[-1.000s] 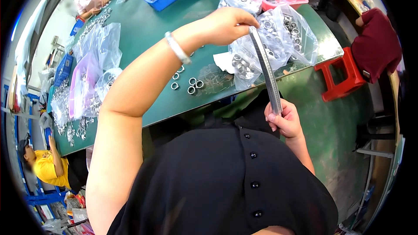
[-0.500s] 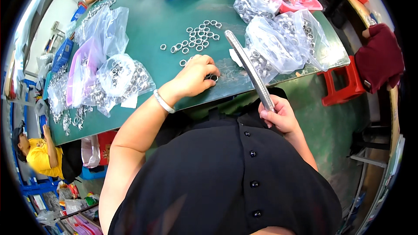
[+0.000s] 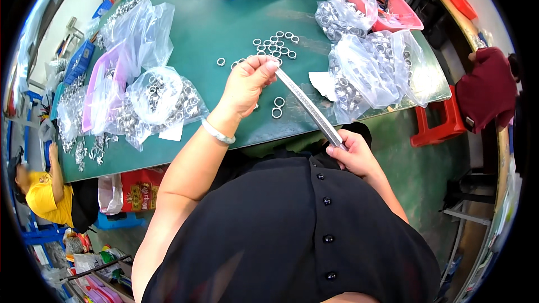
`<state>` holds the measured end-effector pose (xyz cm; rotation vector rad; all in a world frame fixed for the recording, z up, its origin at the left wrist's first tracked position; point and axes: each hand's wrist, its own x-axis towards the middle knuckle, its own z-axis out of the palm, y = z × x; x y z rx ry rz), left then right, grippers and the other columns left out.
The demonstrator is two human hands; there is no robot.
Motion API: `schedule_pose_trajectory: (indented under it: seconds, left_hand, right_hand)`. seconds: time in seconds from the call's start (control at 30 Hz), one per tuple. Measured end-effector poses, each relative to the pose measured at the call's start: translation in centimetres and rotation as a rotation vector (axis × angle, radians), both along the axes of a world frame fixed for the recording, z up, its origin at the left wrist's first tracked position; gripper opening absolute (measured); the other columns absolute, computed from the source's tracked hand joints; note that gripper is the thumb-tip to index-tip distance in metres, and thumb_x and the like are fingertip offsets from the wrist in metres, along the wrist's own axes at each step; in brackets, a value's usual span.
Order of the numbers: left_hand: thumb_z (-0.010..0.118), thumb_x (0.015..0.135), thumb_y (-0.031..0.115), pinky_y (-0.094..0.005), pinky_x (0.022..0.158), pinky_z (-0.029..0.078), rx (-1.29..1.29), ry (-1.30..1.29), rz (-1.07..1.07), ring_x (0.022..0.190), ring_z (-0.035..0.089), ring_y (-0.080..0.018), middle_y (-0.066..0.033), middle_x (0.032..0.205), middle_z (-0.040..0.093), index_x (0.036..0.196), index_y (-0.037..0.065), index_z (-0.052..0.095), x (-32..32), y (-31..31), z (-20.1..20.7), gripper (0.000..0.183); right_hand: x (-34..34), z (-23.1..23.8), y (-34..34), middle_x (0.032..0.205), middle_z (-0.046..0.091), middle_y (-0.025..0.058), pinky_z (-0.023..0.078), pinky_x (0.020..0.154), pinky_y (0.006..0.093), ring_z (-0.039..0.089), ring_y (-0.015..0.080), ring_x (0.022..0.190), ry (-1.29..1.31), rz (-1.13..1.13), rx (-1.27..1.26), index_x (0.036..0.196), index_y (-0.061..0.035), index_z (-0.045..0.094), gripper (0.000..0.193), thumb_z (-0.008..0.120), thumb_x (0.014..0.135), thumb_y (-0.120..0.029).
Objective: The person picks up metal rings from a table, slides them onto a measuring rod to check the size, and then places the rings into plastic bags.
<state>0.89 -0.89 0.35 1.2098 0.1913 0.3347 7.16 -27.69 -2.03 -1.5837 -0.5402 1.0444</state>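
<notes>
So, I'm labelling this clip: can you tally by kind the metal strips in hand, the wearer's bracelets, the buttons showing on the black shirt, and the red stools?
Metal strip: 1, lower end in the right hand, upper end at the left hand
Bracelet: 1
Shirt buttons: 4
Red stool: 1
Total: 7

Head-worn fisheye, looking downward

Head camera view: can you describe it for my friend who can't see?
A bare right hand holds the lower end of a long, narrow grey strip, with the left hand at its upper end. On the green table lie small silver metal rings and clear plastic bags of metal pieces.
</notes>
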Motion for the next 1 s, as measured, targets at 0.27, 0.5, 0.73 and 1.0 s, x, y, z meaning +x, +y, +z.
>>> schedule_pose_trajectory:
  seconds: [0.27,0.5,0.73,1.0]
  left_hand:
    - [0.065,0.076,0.007,-0.0223,0.072,0.043,-0.073,0.034,-0.073,0.078,0.054,-0.0098,-0.0024,0.085,0.058,0.096,0.001,0.058,-0.8,-3.4,-0.6,0.022]
    - [0.066,0.074,0.003,-0.024,0.076,0.045,-0.07,0.018,-0.073,0.081,0.056,-0.0117,-0.0041,0.087,0.059,0.098,0.0,0.057,-1.7,-2.9,-0.8,0.026]
    - [0.066,0.074,0.002,-0.0244,0.076,0.045,-0.102,0.037,-0.073,0.082,0.056,-0.0117,-0.0042,0.088,0.059,0.098,0.0,0.057,-2.0,-2.7,-0.8,0.027]
    - [0.054,0.085,0.014,-0.0255,0.07,0.044,-0.352,-0.208,0.096,0.077,0.053,-0.0125,-0.0018,0.084,0.056,0.093,0.005,0.055,-1.4,0.2,-0.9,0.012]
  right_hand:
    - [0.0,0.4,2.2,0.055,0.044,-0.0051,0.033,0.039,0.0185,0.041,0.0024,0.042,0.007,0.02,0.022,0.071,-0.0068,0.047,0.015,0.061,0.078,-0.009]
    - [-0.1,0.3,2.6,0.057,0.044,-0.0054,0.033,0.04,0.0179,0.041,0.0021,0.044,0.037,0.033,0.032,0.072,-0.0072,0.047,0.015,0.061,0.078,-0.009]
    - [-0.1,0.1,2.8,0.056,0.044,-0.0056,0.033,0.04,0.0179,0.041,0.0019,0.044,0.036,0.051,0.037,0.072,-0.0074,0.048,0.015,0.061,0.078,-0.01]
    - [-0.1,0.6,2.8,0.054,0.043,-0.0056,0.032,0.039,0.0184,0.04,0.002,0.042,0.017,0.053,-0.012,0.072,-0.0076,0.048,0.014,0.06,0.078,-0.009]
